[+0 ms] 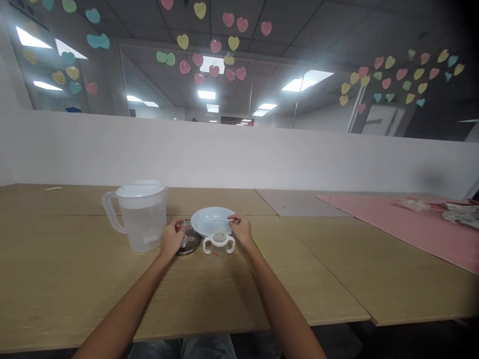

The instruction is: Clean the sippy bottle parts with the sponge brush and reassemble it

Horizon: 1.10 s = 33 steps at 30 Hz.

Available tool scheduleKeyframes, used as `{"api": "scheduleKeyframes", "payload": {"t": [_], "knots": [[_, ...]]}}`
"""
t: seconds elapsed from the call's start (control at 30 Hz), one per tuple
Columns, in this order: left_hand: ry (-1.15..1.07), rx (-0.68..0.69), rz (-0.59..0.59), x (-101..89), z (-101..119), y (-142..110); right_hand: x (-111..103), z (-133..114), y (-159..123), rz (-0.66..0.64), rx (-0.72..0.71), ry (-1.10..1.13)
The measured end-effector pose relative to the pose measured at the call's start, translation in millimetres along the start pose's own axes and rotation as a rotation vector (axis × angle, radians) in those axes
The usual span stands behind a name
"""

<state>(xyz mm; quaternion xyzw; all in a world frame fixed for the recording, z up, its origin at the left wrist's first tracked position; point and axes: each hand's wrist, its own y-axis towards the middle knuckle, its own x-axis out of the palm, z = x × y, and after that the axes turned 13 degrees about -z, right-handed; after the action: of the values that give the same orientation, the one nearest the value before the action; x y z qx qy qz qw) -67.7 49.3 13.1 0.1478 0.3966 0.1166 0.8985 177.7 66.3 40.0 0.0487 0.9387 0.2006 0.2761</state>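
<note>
My left hand is closed at the left side of a dark round dish. Small clear and whitish pieces show at its fingertips, too small to name. Over the white bowl, my right hand pinches a thin stick that points left across the bowl. Between my hands stands a clear baby bottle with two white handles and an uncovered threaded neck. It is upright, just in front of the bowl.
A translucent lidded pitcher holding clear liquid stands left of my left hand. Something thin and yellow-green lies partly behind my right forearm. A pink sheet covers the right side of the table; a white wall rises behind.
</note>
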Motion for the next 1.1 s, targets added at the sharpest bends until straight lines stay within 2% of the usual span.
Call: {"api": "scheduleKeyframes", "payload": {"t": [0.27,0.47,0.6,0.83,1.1], "knots": [[-0.031,0.051,0.073,-2.6,2.6,-0.8,-1.3,-1.3,-0.1,0.040,0.004,0.156],[-0.069,0.138,0.154,-10.5,13.2,1.1,-2.0,0.3,0.9,0.061,0.023,0.288],[-0.180,0.253,0.221,-6.0,25.2,1.6,-1.6,1.5,2.0,0.073,0.038,0.392],[-0.189,0.385,0.111,17.6,46.7,0.3,1.5,-0.9,1.8,0.070,0.050,0.535],[-0.157,0.480,-0.071,31.4,42.8,-9.7,12.4,-10.5,0.3,0.018,0.030,0.622]]}}
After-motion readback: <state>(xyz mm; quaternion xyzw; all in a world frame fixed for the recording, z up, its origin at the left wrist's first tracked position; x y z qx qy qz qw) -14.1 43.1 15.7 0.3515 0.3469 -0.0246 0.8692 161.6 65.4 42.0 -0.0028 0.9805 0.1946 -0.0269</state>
